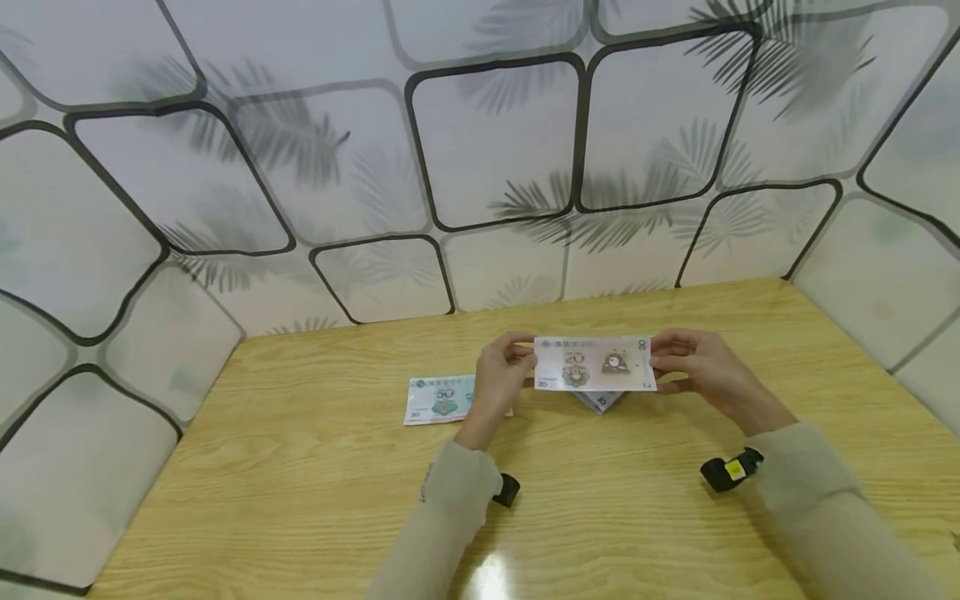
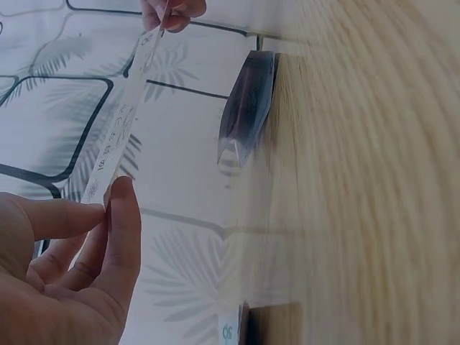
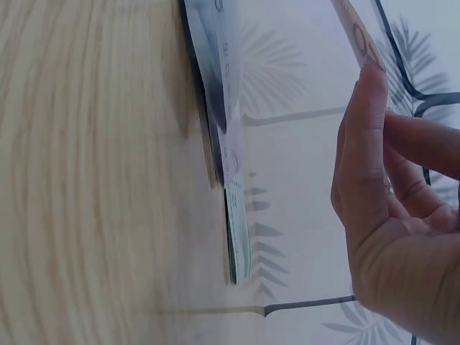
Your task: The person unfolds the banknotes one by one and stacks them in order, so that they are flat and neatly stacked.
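A pale 20 banknote [image 1: 595, 375] is stretched between both hands above the table, its printed face toward the head camera. My left hand [image 1: 501, 377] pinches its left end between thumb and fingers; the left wrist view shows this hand [image 2: 79, 266] gripping the banknote [image 2: 118, 133] nearly edge-on. At the other end my right hand [image 1: 701, 373] pinches the note; its fingers also show in the right wrist view. Below the held note, a purplish-grey banknote [image 1: 600, 402] lies on the table, mostly hidden by it. A green 50 banknote [image 1: 441, 402] lies left of it, partly behind the left hand.
The wooden table [image 1: 300, 483] runs back to a wall [image 1: 502, 150] patterned with dark outlines and leaves. In the right wrist view, slightly bowed grey notes [image 3: 215, 79] and a greenish note [image 3: 239, 237] rise just off the tabletop. Black wrist devices [image 1: 727, 472] sit at the sleeves.
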